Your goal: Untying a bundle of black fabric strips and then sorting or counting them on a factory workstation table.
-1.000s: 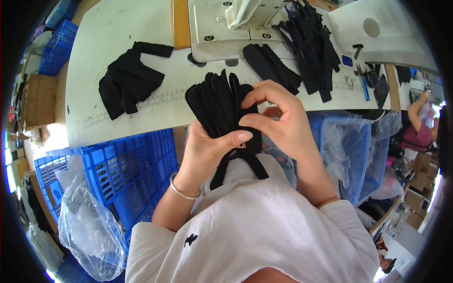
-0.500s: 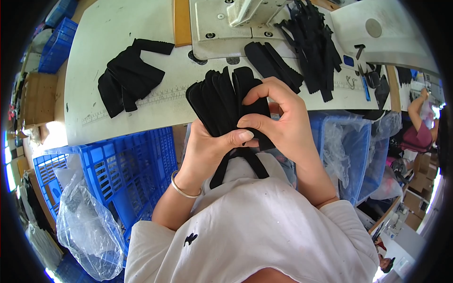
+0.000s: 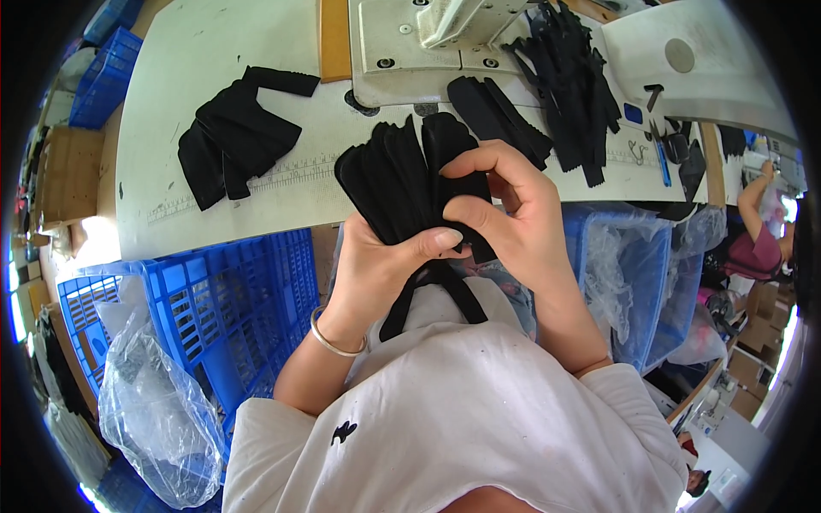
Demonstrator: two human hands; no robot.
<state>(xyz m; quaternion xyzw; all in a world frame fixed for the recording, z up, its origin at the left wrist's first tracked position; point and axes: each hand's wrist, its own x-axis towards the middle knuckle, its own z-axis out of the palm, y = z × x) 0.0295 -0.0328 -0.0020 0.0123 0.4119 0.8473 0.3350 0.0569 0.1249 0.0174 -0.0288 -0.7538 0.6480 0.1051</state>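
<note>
A thick stack of black fabric pieces (image 3: 389, 175), fanned at its far end, is held up in front of my chest near the table's front edge. My left hand (image 3: 389, 261) wraps round the lower part of the stack, thumb pressed across it. My right hand (image 3: 509, 205) grips pieces at the stack's right side between a bent index finger and thumb. Its other fingers are partly hidden behind the fabric. Two black strips (image 3: 466, 295) hang below the stack over my shirt. On the table to the left lies a loose pile of black fabric pieces (image 3: 235, 132).
Beyond my hands stands a white sewing machine (image 3: 406, 64). Black fabric strips (image 3: 569, 94), a smaller black bundle (image 3: 496, 120) and blue-handled snips (image 3: 664, 158) lie to the right. Blue crates (image 3: 231, 299) and a plastic-lined blue bin (image 3: 624, 282) flank me. Another person (image 3: 757, 244) sits far right.
My right thumb has slid slightly right and up on the fabric, and the gap in the fanned stack looks a little wider. My left hand keeps its hold.
</note>
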